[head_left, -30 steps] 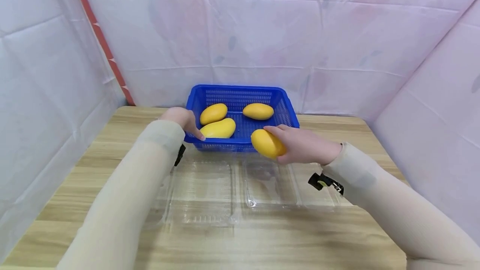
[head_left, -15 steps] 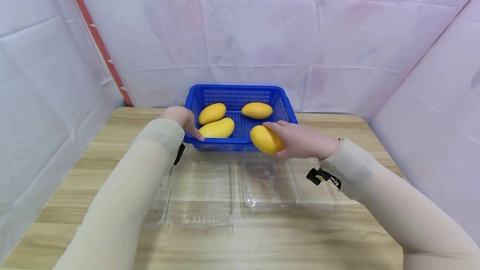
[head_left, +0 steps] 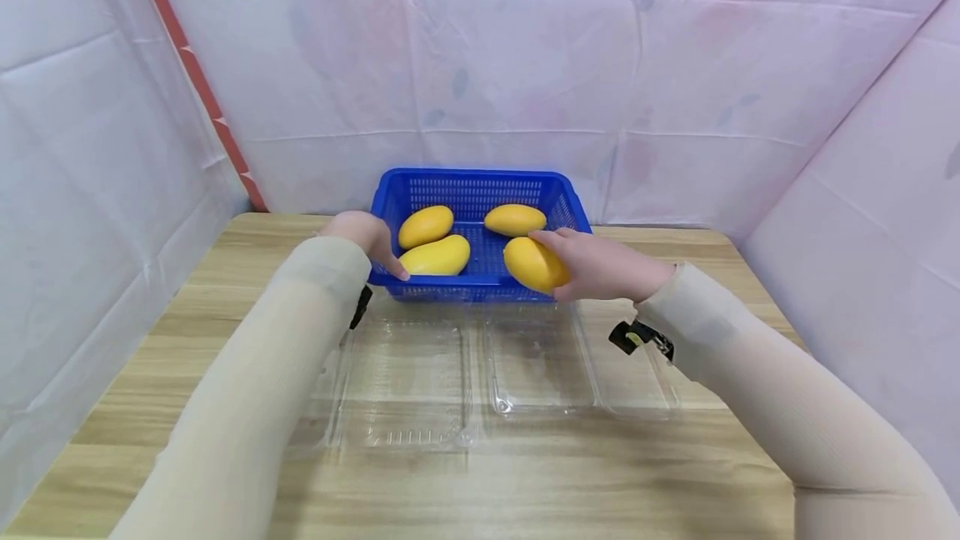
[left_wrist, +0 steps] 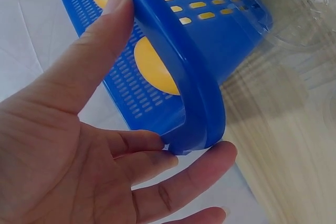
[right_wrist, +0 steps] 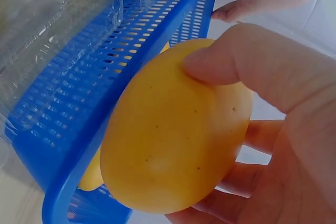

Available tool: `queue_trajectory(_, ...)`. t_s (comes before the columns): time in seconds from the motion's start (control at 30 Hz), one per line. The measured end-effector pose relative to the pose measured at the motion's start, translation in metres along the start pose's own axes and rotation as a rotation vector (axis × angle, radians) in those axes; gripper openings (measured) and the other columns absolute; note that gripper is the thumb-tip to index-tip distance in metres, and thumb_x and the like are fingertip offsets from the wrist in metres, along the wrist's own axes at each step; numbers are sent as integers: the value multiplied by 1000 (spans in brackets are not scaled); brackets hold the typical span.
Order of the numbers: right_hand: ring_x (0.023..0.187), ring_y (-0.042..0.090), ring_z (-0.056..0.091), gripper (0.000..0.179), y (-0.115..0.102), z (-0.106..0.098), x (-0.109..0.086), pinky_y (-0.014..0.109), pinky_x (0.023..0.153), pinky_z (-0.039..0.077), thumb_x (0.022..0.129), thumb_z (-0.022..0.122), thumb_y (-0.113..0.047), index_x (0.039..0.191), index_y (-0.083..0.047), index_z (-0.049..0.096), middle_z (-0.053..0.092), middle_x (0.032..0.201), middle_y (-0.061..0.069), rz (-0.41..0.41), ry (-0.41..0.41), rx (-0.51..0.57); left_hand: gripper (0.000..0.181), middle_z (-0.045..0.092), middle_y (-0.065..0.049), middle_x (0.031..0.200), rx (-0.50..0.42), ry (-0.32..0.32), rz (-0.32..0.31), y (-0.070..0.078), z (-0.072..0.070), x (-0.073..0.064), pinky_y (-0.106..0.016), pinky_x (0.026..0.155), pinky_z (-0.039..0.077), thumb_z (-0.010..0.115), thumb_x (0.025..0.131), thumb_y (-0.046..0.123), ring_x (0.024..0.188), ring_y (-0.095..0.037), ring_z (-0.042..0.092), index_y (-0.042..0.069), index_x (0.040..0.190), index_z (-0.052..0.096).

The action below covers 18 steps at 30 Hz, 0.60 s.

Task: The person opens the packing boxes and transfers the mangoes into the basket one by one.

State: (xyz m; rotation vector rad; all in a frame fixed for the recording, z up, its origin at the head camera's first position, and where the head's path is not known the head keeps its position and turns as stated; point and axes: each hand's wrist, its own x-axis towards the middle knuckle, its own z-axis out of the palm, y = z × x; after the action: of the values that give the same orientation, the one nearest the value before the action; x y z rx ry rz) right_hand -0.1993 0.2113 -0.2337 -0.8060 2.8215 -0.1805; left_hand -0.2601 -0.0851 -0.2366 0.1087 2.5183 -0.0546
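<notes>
My right hand (head_left: 603,265) grips a yellow mango (right_wrist: 176,129), thumb on one side and fingers round the other. This mango is over the near right part of a blue plastic basket (head_left: 487,281). At the basket's near left corner, my left hand (left_wrist: 89,129) holds the rim, with the thumb on the rim and fingertips at the corner's outer side. Inside the basket lie an orange-yellow mango (head_left: 426,227) at the back left, a paler mango (head_left: 437,257) in front of it, and another mango (head_left: 515,220) at the back right.
Clear plastic clamshell boxes (head_left: 408,382) stand open on the wooden table (head_left: 525,482), just in front of the basket. White sheeting (head_left: 517,73) rises behind the basket and along both sides.
My right hand has moved slightly up and away from me with the mango, further over the basket. The left hand stays at the basket's corner.
</notes>
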Motion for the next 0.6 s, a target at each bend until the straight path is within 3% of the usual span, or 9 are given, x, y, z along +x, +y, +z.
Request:
queue_trajectory(0.23, 88, 25, 52, 81, 3, -3, 11, 41, 78, 48, 76, 72, -14, 144, -6, 30, 49, 120, 17, 1, 1, 17, 89, 38, -20, 142, -31, 5, -11, -1, 2, -1, -47, 98, 38, 63, 76, 63, 126, -34, 39, 3, 138, 43)
queue_trajectory(0.6, 89, 27, 53, 81, 6, -7, 25, 44, 80, 48, 77, 73, -17, 145, -7, 30, 49, 121, 18, 32, 1, -47, 87, 41, -20, 140, -36, 23, -9, -1, 2, -2, -46, 96, 41, 64, 76, 62, 122, -32, 43, 3, 136, 45)
